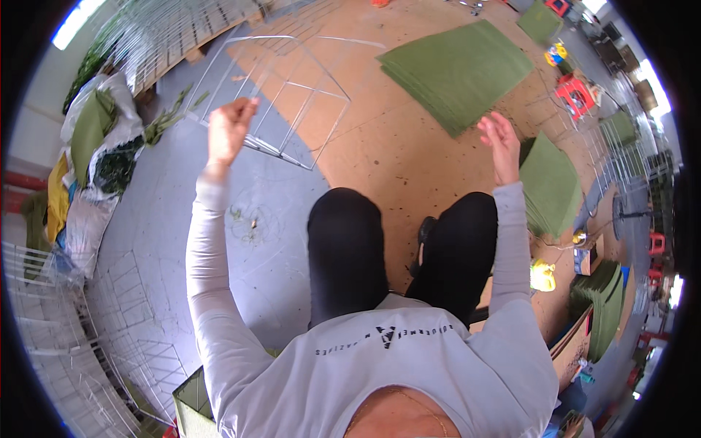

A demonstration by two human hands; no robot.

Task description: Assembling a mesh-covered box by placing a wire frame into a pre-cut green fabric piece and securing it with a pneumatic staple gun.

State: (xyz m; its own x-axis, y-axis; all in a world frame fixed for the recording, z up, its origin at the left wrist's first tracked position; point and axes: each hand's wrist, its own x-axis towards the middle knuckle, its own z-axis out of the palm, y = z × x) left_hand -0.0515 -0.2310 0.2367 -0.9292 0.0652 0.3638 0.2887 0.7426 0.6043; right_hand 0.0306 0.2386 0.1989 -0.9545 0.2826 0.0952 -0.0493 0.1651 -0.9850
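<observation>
My left hand is raised and closed on the near edge of a white wire grid frame, which tilts up off the floor in front of me. My right hand is lifted too, fingers spread, holding nothing, just past my right knee. A large stack of green square mats lies on the brown board floor ahead of that hand. A smaller stack of green mats sits right beside it. My legs in black trousers stretch out between the two arms.
More white wire grids lie stacked at the lower left, and others lean at the top left. Bags with green foliage pile along the left wall. Red stools, a yellow object and further green mats crowd the right side.
</observation>
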